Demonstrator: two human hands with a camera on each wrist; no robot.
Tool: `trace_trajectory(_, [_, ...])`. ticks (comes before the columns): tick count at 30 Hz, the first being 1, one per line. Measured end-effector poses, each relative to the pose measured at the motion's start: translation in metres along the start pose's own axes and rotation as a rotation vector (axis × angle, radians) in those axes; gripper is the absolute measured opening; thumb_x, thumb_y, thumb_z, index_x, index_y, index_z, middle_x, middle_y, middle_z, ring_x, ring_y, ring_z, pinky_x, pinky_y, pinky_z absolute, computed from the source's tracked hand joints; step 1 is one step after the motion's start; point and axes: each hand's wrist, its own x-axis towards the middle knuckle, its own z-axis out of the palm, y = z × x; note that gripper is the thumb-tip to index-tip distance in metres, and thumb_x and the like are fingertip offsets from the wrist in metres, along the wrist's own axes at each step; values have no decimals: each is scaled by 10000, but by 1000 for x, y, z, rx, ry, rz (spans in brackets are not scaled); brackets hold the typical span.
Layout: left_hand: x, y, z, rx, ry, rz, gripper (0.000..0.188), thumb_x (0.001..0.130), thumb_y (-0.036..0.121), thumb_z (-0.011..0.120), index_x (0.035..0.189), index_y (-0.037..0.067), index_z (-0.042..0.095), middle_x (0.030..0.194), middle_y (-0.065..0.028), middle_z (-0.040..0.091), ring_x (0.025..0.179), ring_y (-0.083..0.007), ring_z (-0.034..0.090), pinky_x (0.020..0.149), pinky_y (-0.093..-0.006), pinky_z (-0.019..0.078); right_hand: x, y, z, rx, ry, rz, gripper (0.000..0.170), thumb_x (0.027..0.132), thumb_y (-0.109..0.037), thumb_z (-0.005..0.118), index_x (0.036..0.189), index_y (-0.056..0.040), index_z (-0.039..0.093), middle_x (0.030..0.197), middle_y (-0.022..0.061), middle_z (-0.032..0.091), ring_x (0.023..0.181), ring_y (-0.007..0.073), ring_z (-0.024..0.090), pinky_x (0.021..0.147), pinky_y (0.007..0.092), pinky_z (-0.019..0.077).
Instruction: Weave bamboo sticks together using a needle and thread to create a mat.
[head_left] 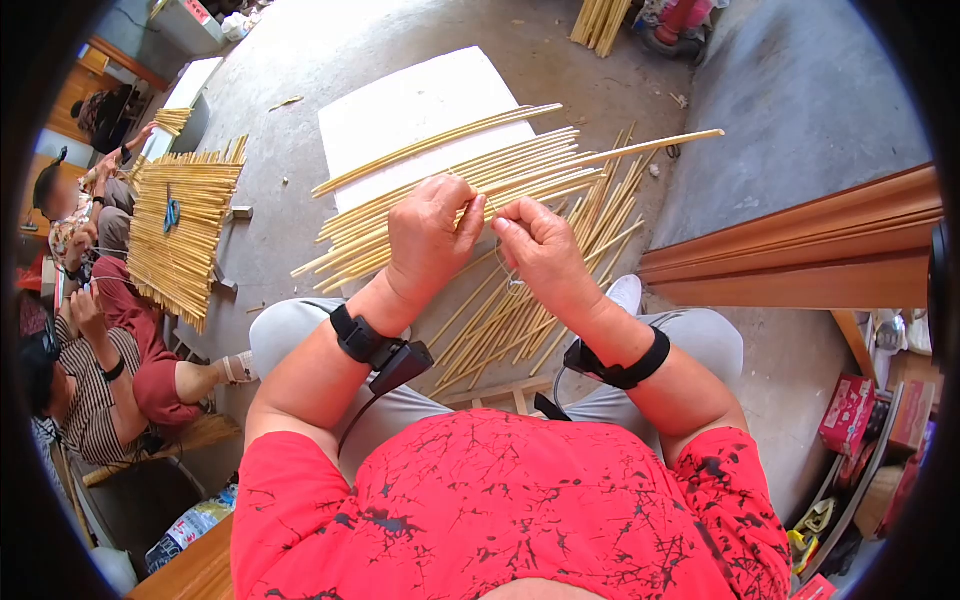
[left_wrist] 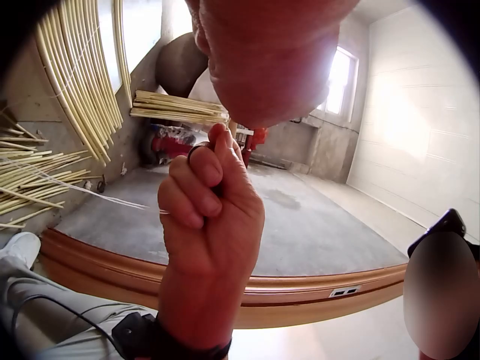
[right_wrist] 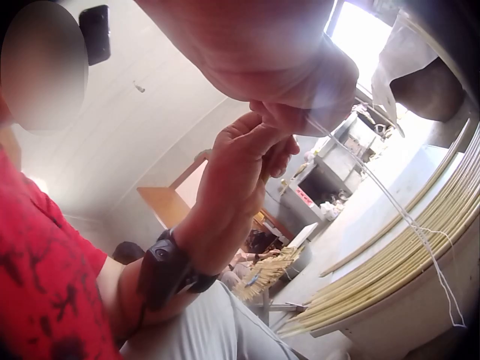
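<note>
My two hands meet closely above a row of thin cane stalks [head_left: 375, 238]. The right hand [head_left: 545, 255] holds a thin white string [right_wrist: 375, 180] in curled fingers, and its doubled strands trail down over the stalks in the right wrist view. Beside it, the left hand [head_left: 435, 225] has curled fingers and a raised thumb, pinching the string's end at the fingertips. That pinch is mostly hidden behind the fingers. In the left wrist view the right hand [left_wrist: 210, 210] wears a ring, and string [left_wrist: 112, 196] runs out from under its fingers.
Under part of the row lies a white board [head_left: 400, 115]. Loose stalks [head_left: 510, 325] spread over the floor between my feet. To the left, two people sit by a stalk mat [head_left: 185, 225] with a blue item on it. A wooden door frame [head_left: 800, 250] stands at right.
</note>
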Motion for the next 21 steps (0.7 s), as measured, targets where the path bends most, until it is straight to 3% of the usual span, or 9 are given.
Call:
trace_trajectory(8, [-3,2,0,-10,-8,-38,125,715,31,651,717,39,527,615,-77,501,504,-210,485,455,-296,391,2,-1,-3,-10,-4,-4,112,862,-121,514,828,-20,546,554,2,481,493,59,431,452,228,364])
trace_trajectory(13, [2,4,-6,40,29,52,120,707,24,652,727,47,535,645,-82,526,548,-233,518,487,-313,418,-2,-17,-6,134,-104,250,121,885,-152,492,890,-38,533,586,2,500,453,48,443,393,197,367])
trace_trajectory(21, [1,2,-6,67,54,82,132,693,38,655,719,55,527,656,-85,543,592,-249,544,510,-333,433,-5,-10,-2,201,-77,204,103,887,-139,491,894,-43,528,607,-6,495,469,47,430,406,194,353])
